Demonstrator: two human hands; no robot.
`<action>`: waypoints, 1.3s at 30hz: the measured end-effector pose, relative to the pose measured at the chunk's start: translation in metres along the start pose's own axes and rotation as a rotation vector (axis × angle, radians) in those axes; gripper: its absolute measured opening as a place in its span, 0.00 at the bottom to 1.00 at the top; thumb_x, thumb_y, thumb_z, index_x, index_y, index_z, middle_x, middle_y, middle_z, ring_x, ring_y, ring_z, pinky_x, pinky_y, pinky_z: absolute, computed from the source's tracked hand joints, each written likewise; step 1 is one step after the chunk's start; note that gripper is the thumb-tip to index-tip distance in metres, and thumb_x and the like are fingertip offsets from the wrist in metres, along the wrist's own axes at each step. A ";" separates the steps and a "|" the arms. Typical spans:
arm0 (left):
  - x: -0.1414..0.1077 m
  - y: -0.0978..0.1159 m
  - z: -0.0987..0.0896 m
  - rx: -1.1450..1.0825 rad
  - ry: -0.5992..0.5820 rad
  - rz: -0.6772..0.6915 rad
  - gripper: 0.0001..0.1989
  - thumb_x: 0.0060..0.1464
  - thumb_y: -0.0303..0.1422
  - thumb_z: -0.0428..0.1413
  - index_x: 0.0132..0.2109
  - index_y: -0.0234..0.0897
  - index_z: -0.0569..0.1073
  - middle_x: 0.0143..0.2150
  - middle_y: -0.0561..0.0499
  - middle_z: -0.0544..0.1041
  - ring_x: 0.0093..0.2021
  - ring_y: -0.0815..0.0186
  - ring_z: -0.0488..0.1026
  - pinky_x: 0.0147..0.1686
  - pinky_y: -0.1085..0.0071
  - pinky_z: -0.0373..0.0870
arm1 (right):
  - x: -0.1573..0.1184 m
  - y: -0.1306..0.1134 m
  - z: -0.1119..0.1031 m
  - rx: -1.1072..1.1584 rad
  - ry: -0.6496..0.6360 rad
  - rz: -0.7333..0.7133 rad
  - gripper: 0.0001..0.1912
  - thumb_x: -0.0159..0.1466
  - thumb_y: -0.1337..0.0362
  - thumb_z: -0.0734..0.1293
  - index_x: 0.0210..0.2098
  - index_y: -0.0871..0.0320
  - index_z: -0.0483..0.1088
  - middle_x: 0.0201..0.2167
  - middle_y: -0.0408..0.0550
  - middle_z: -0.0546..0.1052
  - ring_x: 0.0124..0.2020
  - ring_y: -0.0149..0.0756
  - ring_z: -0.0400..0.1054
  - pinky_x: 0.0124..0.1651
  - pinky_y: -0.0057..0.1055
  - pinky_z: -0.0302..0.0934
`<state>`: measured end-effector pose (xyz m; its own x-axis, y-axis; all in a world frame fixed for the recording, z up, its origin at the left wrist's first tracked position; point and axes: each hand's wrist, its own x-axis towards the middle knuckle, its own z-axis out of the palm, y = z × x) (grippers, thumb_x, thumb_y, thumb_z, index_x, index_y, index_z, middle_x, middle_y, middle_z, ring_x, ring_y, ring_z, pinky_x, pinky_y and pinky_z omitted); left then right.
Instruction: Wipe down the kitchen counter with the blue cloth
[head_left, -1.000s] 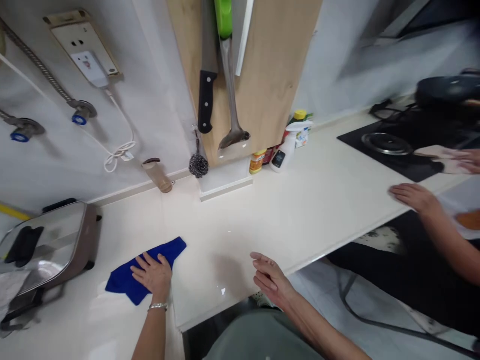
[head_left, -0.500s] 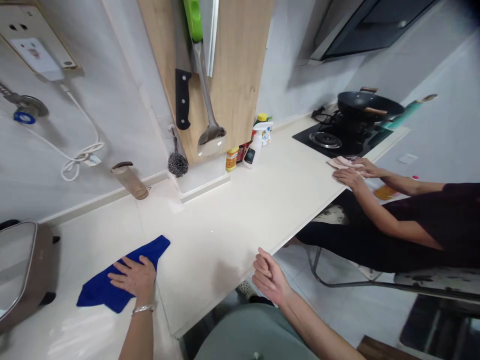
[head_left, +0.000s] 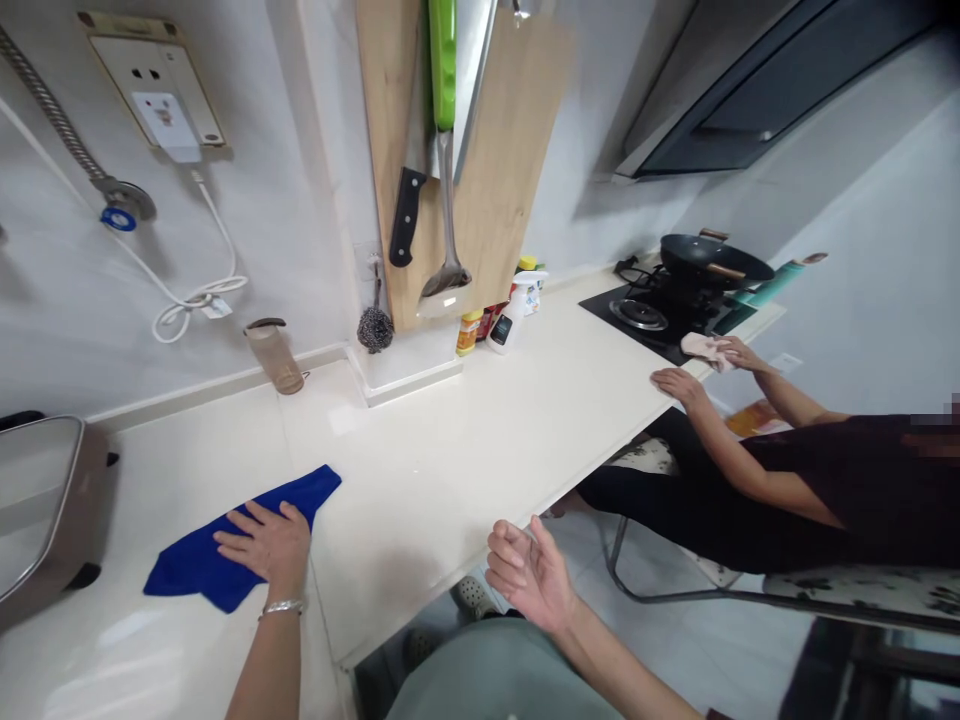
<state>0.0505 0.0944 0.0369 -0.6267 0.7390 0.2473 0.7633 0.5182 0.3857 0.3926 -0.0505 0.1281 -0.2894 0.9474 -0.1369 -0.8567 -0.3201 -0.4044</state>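
Head view:
- Left hand [head_left: 270,545]: 1, palm down, fingers spread and nearly straight, pressed on the blue cloth [head_left: 184,565].
- Blue cloth: 1, spread unevenly on the white counter [head_left: 405,440], right of the brown appliance [head_left: 79,510].
- Right hand [head_left: 534,575]: 1, empty, fingers half-curled, thumb raised apart, near the counter's front edge.
- Co-worker's hands: 2; farther [head_left: 739,353] at the pale cloth [head_left: 703,347], nearer [head_left: 677,386] resting on the counter.

Against 0.5 s ago: right hand less tightly curled; co-worker's 2 hands, then together, now apart.
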 end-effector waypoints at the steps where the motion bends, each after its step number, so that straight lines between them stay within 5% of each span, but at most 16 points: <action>1: 0.000 0.000 0.000 -0.006 0.006 0.006 0.36 0.63 0.40 0.39 0.69 0.16 0.56 0.73 0.22 0.50 0.73 0.30 0.37 0.66 0.32 0.44 | -0.001 0.000 0.000 0.002 0.008 -0.004 0.22 0.65 0.44 0.66 0.37 0.59 0.73 0.19 0.34 0.61 0.17 0.22 0.47 0.22 0.24 0.48; 3: -0.002 0.001 -0.001 -0.019 0.016 0.024 0.36 0.63 0.40 0.39 0.69 0.15 0.56 0.72 0.21 0.50 0.73 0.29 0.37 0.66 0.32 0.43 | -0.004 -0.002 0.000 0.006 0.055 -0.001 0.24 0.65 0.42 0.64 0.39 0.58 0.74 0.23 0.39 0.70 0.21 0.24 0.59 0.26 0.25 0.56; 5: -0.004 0.002 -0.004 -0.022 0.018 0.048 0.35 0.63 0.40 0.40 0.69 0.15 0.57 0.72 0.20 0.50 0.73 0.29 0.37 0.65 0.31 0.44 | -0.005 -0.005 0.002 0.012 0.102 0.034 0.28 0.66 0.39 0.61 0.48 0.57 0.74 0.40 0.49 0.79 0.38 0.33 0.73 0.41 0.30 0.68; 7: -0.007 0.003 -0.006 -0.012 0.004 0.061 0.35 0.62 0.39 0.42 0.69 0.16 0.56 0.72 0.21 0.50 0.73 0.29 0.38 0.65 0.31 0.46 | -0.004 -0.008 0.003 0.014 0.117 0.066 0.33 0.66 0.38 0.58 0.57 0.57 0.70 0.59 0.55 0.74 0.59 0.41 0.68 0.61 0.40 0.63; 10: -0.016 0.006 -0.008 0.011 -0.020 0.088 0.34 0.62 0.38 0.43 0.69 0.17 0.56 0.72 0.22 0.52 0.73 0.30 0.39 0.64 0.31 0.48 | -0.001 -0.008 0.002 0.013 0.112 0.042 0.35 0.66 0.39 0.58 0.60 0.58 0.68 0.66 0.55 0.66 0.69 0.40 0.57 0.72 0.42 0.50; 14: -0.036 0.012 -0.006 0.020 -0.028 0.181 0.34 0.64 0.39 0.41 0.69 0.17 0.57 0.72 0.22 0.52 0.73 0.31 0.39 0.66 0.33 0.47 | 0.005 -0.007 -0.005 0.025 0.120 0.006 0.35 0.66 0.42 0.59 0.61 0.62 0.67 0.68 0.56 0.63 0.70 0.40 0.55 0.74 0.39 0.45; 17: -0.049 0.016 -0.002 0.016 -0.036 0.238 0.34 0.65 0.41 0.40 0.69 0.17 0.58 0.72 0.22 0.53 0.73 0.31 0.38 0.67 0.35 0.46 | 0.009 -0.005 -0.009 0.013 0.133 -0.024 0.29 0.64 0.54 0.62 0.60 0.62 0.68 0.68 0.54 0.63 0.70 0.40 0.55 0.75 0.40 0.43; 23: -0.053 0.019 0.000 0.034 -0.050 0.243 0.34 0.65 0.41 0.41 0.69 0.17 0.58 0.72 0.23 0.53 0.73 0.31 0.39 0.67 0.35 0.46 | 0.022 -0.002 -0.023 -0.087 0.196 -0.131 0.34 0.44 0.79 0.62 0.51 0.58 0.74 0.63 0.52 0.70 0.67 0.39 0.60 0.77 0.45 0.38; 34: -0.047 0.025 -0.005 0.068 -0.106 0.210 0.35 0.63 0.41 0.41 0.69 0.19 0.57 0.72 0.24 0.52 0.73 0.31 0.40 0.66 0.34 0.47 | 0.030 -0.058 -0.029 -0.239 0.305 -0.395 0.35 0.43 0.83 0.67 0.50 0.54 0.73 0.62 0.49 0.71 0.68 0.41 0.58 0.77 0.49 0.36; 36: -0.046 0.027 -0.004 0.049 -0.100 0.222 0.35 0.63 0.41 0.41 0.69 0.18 0.58 0.72 0.24 0.52 0.73 0.30 0.40 0.65 0.33 0.47 | 0.019 -0.069 -0.053 -0.246 0.420 -0.492 0.33 0.45 0.82 0.70 0.48 0.54 0.73 0.61 0.48 0.72 0.67 0.39 0.60 0.76 0.47 0.42; 39: -0.047 0.028 -0.003 0.029 -0.056 0.245 0.36 0.63 0.42 0.39 0.69 0.18 0.58 0.73 0.24 0.51 0.73 0.30 0.40 0.66 0.33 0.45 | -0.002 -0.085 -0.107 -0.151 0.763 -0.594 0.23 0.47 0.81 0.71 0.40 0.56 0.74 0.46 0.45 0.79 0.52 0.34 0.72 0.62 0.36 0.68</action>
<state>0.1011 0.0729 0.0389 -0.4131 0.8665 0.2801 0.8961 0.3319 0.2947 0.5111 -0.0250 0.0658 0.5710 0.7168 -0.4003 -0.6948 0.1622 -0.7007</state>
